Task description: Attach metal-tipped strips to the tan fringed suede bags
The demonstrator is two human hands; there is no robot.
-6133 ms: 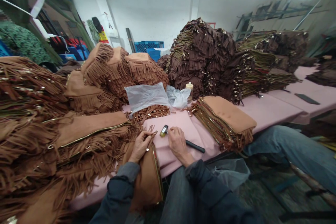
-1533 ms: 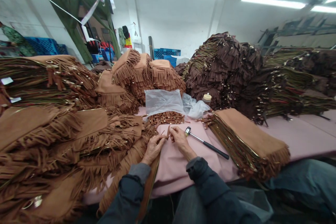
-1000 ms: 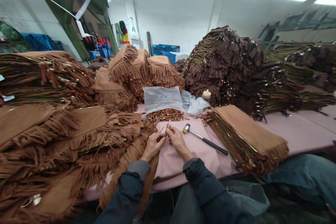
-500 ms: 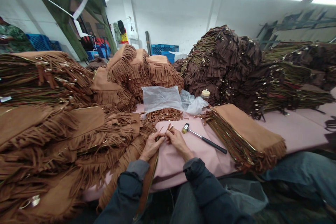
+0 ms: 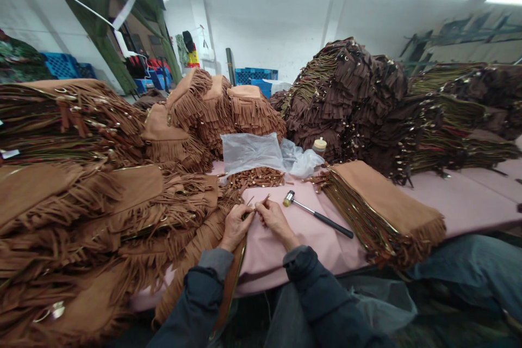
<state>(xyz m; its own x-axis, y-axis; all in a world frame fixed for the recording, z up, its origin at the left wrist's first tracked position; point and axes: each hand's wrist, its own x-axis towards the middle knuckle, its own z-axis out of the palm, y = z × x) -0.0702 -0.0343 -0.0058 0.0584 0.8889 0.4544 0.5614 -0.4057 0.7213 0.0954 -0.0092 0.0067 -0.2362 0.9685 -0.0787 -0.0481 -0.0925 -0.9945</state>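
Note:
Close together over the pink cloth (image 5: 267,261), both my hands are pinched at the end of a brown fringed pouch (image 5: 233,285) that slants down toward my lap. My left hand (image 5: 237,227) has thumb and fingers closed at the pouch's corner. In my right hand (image 5: 277,222) a thin brown leather strip (image 5: 266,199) sticks up between closed fingertips. The exact spot where strip and pouch meet is hidden by the fingers. A hammer (image 5: 320,215) with a black handle lies just right of my right hand.
Brown fringed pouches (image 5: 93,234) lie heaped at left. A neat pouch stack (image 5: 379,201) sits at right. Small leather strips (image 5: 256,178), a clear plastic bag (image 5: 250,152) and a lidded jar (image 5: 319,146) are ahead. Dark fringed pouches (image 5: 338,92) pile up behind. A person's leg (image 5: 473,269) is at right.
My right fingers have shifted slightly to the left around the strip, and less of the strip shows above them. My left hand stays nearly where it was.

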